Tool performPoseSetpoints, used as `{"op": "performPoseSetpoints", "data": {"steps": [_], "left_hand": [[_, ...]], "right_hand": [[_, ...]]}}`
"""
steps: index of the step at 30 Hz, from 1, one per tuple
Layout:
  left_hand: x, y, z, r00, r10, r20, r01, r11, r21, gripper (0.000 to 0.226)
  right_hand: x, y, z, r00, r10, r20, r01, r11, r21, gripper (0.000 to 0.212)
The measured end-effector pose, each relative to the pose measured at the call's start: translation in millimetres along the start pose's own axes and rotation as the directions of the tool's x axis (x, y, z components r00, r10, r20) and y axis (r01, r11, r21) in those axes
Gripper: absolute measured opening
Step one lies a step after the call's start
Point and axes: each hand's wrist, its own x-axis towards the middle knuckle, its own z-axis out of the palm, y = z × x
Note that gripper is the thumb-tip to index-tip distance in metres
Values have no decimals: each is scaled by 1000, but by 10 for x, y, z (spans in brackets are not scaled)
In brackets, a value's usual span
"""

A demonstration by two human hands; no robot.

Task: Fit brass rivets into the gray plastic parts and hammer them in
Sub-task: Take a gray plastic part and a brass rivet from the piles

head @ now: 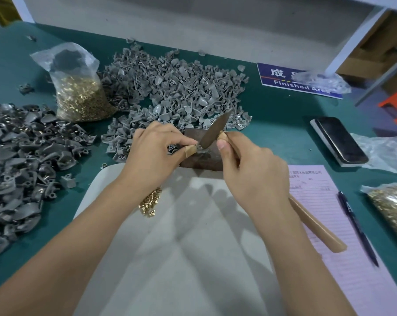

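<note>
1. left hand point(156, 149) pinches a gray part point(201, 149) on the dark block point(206, 159), thumb & forefinger curled tight on it; forefinger tip is wrapped in tan tape.
2. right hand point(253, 176) is wrapped round the hammer point(213, 131) handle close under the head, fingers clamped on the wood. head sits over/at the part (contact or just above, can't tell, it's blurred).
3. rivet in that part: too small to see, so can't say if it's seated yet.
4. done so far, my guess: the darker heap of parts at far left point(21, 156) shows brass glints, so prob. the riveted ones.
5. left to do: the big pile of gray plastic parts point(170, 87) behind the block looks unriveted, and it's large. lots to go.
6. supply: loose brass rivets point(150, 201) lie on the white tray point(193, 247) under the left wrist, plus a bag of rivets point(78, 96) back left & another bag point(391, 206) at right edge.
7. overall: mid-batch, i reckon; one part under the hammer now.
</note>
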Motion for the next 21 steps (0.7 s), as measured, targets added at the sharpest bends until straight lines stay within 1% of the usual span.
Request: {"op": "performPoseSetpoints", "data": {"steps": [2,4,5,6,9,10,11,14,15,16,17,19,20,21], "left_hand": [[-4,-4,5,1000,14,-2,-14,999,31,11],[-8,-14,8,1000,17,-7,-17,999,32,11],[-11,-17,8,1000,19,-8,-19,999,31,13],[-13,-15,5,1000,22,-9,-22,999,35,14],[-12,-6,5,999,27,-20,-26,998,63,11],[-14,-3,4,999,28,-22,-26,997,73,11],[-15,-1,4,999,30,-22,-28,996,82,10],[-25,-3,11,999,21,-26,-18,996,91,9],[-32,0,16,999,16,-34,-13,995,94,9],[-38,7,21,999,14,-46,-9,995,100,9],[-42,16,27,998,15,-57,-9,994,109,9],[-42,29,35,997,18,-71,-8,991,130,8],[-40,27,36,997,16,-72,-6,991,135,8],[-39,24,35,998,13,-69,-3,991,133,8]], "right_hand": [[-18,-13,-31,997,1,-79,1,1000,17,29],[-31,-55,-58,980,40,-194,-28,998,64,27],[-30,-68,-66,973,54,-224,-39,997,70,26],[-18,-76,-67,975,51,-217,-39,998,58,26],[-7,-64,-47,999,18,-26,-19,999,-41,31],[-13,-57,-54,1000,15,-22,-15,999,-42,33],[-22,-57,-73,998,15,-60,-16,1000,-20,34],[-25,-82,-133,960,56,-275,-42,998,56,31],[-18,-82,-132,950,56,-306,-42,998,53,30],[-8,-81,-118,950,48,-308,-38,998,40,29],[3,-78,-100,967,40,-251,-37,999,17,30],[11,-55,-54,997,22,-76,-28,997,-69,36],[7,-41,-47,999,12,-41,-16,995,-100,38],[3,-38,-57,999,10,-42,-14,994,-105,37]]}}
